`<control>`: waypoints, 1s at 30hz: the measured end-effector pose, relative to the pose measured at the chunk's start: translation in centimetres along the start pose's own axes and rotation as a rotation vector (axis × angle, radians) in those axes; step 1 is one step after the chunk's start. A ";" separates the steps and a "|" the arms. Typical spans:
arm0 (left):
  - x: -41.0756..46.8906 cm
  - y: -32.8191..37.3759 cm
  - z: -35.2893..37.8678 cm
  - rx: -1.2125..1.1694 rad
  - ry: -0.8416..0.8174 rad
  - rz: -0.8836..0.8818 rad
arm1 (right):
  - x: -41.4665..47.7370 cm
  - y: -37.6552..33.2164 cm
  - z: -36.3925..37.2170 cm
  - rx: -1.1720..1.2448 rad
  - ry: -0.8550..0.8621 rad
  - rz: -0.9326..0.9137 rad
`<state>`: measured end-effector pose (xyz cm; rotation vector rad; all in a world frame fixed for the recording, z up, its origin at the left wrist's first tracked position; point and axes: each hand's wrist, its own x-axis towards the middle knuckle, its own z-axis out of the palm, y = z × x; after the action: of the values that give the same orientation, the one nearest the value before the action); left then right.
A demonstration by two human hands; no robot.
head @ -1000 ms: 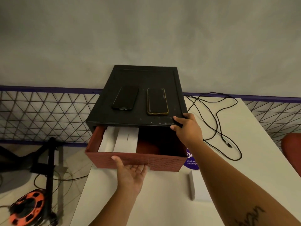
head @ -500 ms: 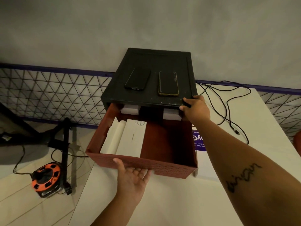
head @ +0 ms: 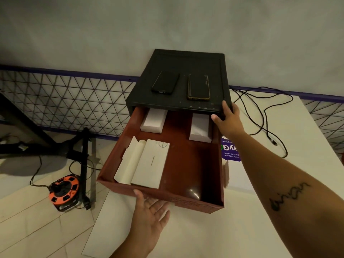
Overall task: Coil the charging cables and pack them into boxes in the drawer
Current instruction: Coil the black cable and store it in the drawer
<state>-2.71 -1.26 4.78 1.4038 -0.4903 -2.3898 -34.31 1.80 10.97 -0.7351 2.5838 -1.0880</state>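
Observation:
A red drawer [head: 195,170] stands pulled far out of a black cabinet [head: 178,101] on the white table [head: 204,235]. Inside lie a flat white box [head: 150,164] beside an open cream box [head: 129,162] at the front left, and two small white boxes, one at the back left [head: 153,121] and another at the back right [head: 200,128]. My left hand [head: 149,213] is palm up under the drawer's front wall, fingers curled beneath it. My right hand [head: 228,120] presses on the cabinet's front right corner. A black charging cable [head: 264,116] sprawls loose on the table to the right.
Two dark phones [head: 164,82] [head: 198,87] lie on the cabinet top. A purple sticker [head: 229,151] and a white box [head: 236,175] sit right of the drawer. An orange cable reel [head: 64,190] and a black stand [head: 83,159] are on the floor at left, below a wire mesh fence [head: 65,101].
The drawer has slid much farther out toward me, pulled by my left hand, uncovering the two small boxes at the back. My right hand stayed on the cabinet corner.

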 end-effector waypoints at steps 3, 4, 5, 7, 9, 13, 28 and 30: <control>-0.3 -1.4 0.1 0.162 0.047 -0.041 | -2.9 3.2 0.4 0.110 0.146 0.209; -0.5 -2.0 0.3 0.222 0.064 -0.056 | -4.0 4.5 0.6 0.014 0.168 0.310; -0.8 -2.6 0.6 0.285 0.067 -0.069 | -5.3 5.7 0.7 -0.125 0.151 0.399; -1.1 -4.0 1.4 0.445 0.024 -0.080 | -7.8 7.8 1.0 -0.377 0.040 0.460; -1.2 -5.2 2.1 0.631 -0.066 -0.067 | -10.0 9.4 1.5 -0.498 -0.064 0.420; -1.7 -7.3 4.3 0.972 -0.288 -0.052 | -12.8 11.2 1.5 -0.458 -0.131 0.439; -1.3 -12.3 12.1 1.152 -0.448 0.135 | -21.1 16.6 -3.2 -0.247 -0.101 0.332; -1.1 -12.9 13.0 1.074 -0.411 0.064 | -21.8 16.9 -3.2 -0.181 -0.088 0.394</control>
<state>-14.95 12.35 5.78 1.1160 -2.1006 -2.4083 -23.24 25.45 1.60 -0.2779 2.6193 -0.6948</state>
